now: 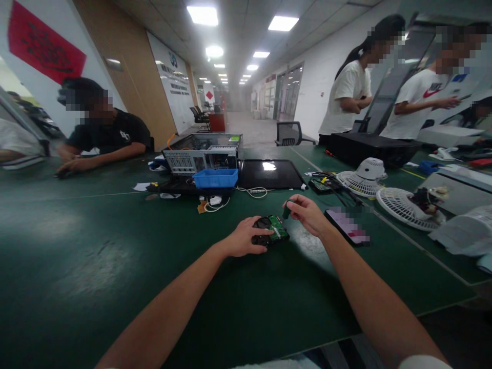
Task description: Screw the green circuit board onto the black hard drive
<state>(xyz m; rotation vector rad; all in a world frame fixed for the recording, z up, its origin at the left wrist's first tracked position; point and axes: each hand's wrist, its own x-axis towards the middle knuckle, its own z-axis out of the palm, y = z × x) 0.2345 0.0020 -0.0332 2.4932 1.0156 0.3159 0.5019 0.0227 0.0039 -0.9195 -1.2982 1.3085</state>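
While left fingers [264,232] clasp it, hard drive [280,233] beneath

My left forearm [169,302] and right forearm [369,287] reach out ahead of me on the feed, angled inward. I have the left hand [244,238] low and palm down, fingers spread, thumb apart from the index finger. My right hand [307,214] is raised a little farther forward, thumb and fingertips drawn together in a pinch

White sleeve [425,362], bare forearms [357,277]
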